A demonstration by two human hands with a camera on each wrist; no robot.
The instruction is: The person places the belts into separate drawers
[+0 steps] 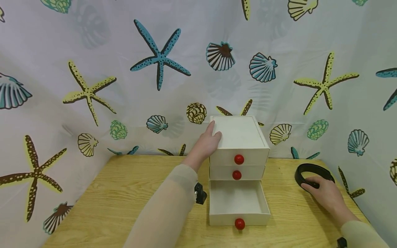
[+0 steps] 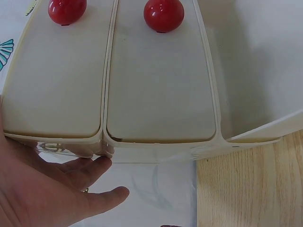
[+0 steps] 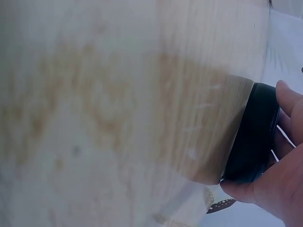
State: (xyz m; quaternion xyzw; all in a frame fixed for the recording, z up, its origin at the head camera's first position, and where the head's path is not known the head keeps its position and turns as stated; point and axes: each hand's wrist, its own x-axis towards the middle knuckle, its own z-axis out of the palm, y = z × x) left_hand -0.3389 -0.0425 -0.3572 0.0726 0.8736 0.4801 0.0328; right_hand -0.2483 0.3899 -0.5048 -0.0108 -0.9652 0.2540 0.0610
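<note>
A small white cabinet (image 1: pixel 240 132) with three stacked drawers stands on the wooden table, each front bearing a red knob. Its bottom drawer (image 1: pixel 223 219) is pulled out and bare inside; the upper two are closed. My left hand (image 1: pixel 206 143) rests against the cabinet's upper left edge, fingers extended. In the left wrist view, the left hand (image 2: pixel 61 194) touches the cabinet's side beside the top drawer. At the table's right, my right hand (image 1: pixel 327 194) holds the near side of a black ring-shaped band (image 1: pixel 319 167). The right wrist view shows the band (image 3: pixel 252 135) between thumb and fingers.
A wooden table (image 1: pixel 139 196) extends on both sides of the cabinet. White cloth (image 1: pixel 186 20) printed with starfish and shells hangs behind and along both sides. The pulled-out drawer juts toward me between my forearms.
</note>
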